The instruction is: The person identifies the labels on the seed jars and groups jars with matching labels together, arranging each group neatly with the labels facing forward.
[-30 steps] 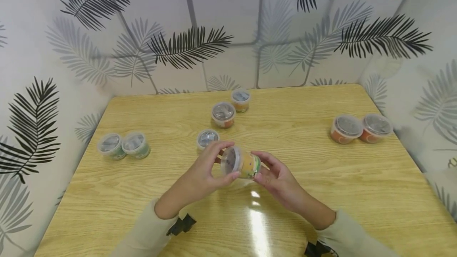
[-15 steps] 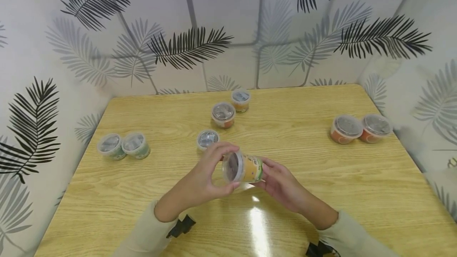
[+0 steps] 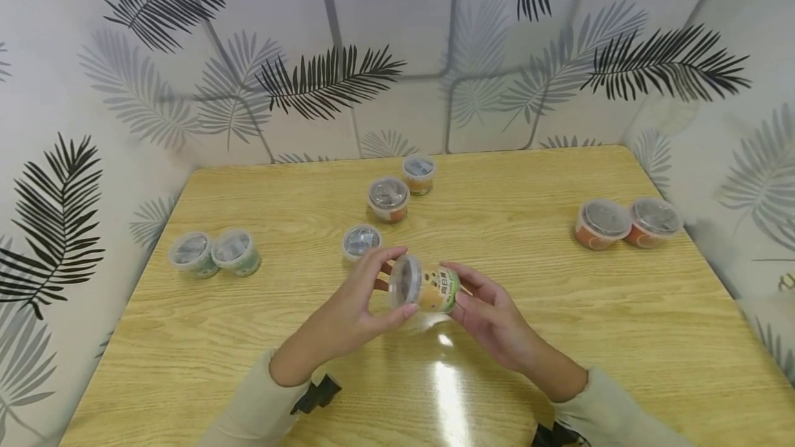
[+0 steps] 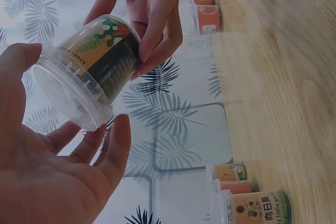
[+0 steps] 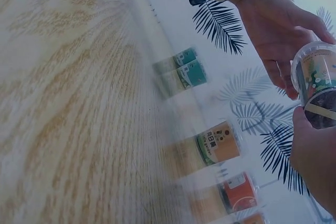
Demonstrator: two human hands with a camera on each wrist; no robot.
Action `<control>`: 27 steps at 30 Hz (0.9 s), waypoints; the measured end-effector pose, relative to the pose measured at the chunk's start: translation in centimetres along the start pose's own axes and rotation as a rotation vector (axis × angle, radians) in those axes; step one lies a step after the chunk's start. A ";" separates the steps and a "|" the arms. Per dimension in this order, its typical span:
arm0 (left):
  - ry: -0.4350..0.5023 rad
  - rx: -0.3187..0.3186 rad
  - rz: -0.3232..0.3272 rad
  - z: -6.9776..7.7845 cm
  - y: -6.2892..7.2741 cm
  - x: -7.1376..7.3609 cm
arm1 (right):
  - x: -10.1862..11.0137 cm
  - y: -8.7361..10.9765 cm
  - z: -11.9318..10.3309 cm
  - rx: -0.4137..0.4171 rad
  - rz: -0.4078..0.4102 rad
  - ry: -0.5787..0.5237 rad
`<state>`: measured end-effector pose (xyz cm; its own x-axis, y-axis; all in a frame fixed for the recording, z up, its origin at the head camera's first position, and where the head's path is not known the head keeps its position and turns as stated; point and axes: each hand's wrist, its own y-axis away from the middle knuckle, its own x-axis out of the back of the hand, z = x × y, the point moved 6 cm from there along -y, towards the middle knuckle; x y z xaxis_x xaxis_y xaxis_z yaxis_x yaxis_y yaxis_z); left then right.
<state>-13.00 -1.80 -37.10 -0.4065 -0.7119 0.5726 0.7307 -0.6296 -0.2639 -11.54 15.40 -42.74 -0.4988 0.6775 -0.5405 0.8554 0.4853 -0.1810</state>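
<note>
A clear plastic cup [image 3: 435, 288] with an orange label, a green band and a clear lid is held on its side above the table, lid toward the left. My left hand [image 3: 350, 305] curves round the lid end, thumb and fingertips at its rim. At the base end, my right hand [image 3: 493, 319] grips the cup between thumb and fingers. Dark contents and a pale strip show through the wall of the cup [image 5: 320, 90] in the right wrist view. Just beyond my left fingers stands another lidded cup [image 3: 361, 241], partly hidden by them.
Behind stand a red-labelled cup [image 3: 389, 200] and an orange-labelled cup [image 3: 419, 174]. Two green-labelled cups [image 3: 234, 252] sit side by side at the left, two orange-red cups [image 3: 601, 224] at the right. A leaf-patterned wall [image 3: 397, 116] borders the wooden table [image 3: 497, 226].
The cup has turned about its long axis, so its printed characters now face up. My right fingers have shifted round the base; my left hand stays at the lid end.
</note>
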 end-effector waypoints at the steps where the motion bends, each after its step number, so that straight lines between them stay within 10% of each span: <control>1: 0.013 0.002 0.002 -0.1 0.0 0.0 | 0.0 0.0 0.0 -0.004 0.002 -0.002; 16: -0.003 -0.104 -0.029 0.5 0.3 -0.3 | 0.3 0.1 0.9 -0.090 -0.025 0.047; 27: -0.029 -0.003 -0.030 0.0 0.4 -0.5 | 0.2 0.1 0.9 -0.059 0.015 0.007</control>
<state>-12.50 -1.73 -37.47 -0.4123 -0.6833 0.6025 0.7165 -0.6517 -0.2488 -11.48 15.09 -43.61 -0.4875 0.6887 -0.5367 0.8531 0.5067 -0.1245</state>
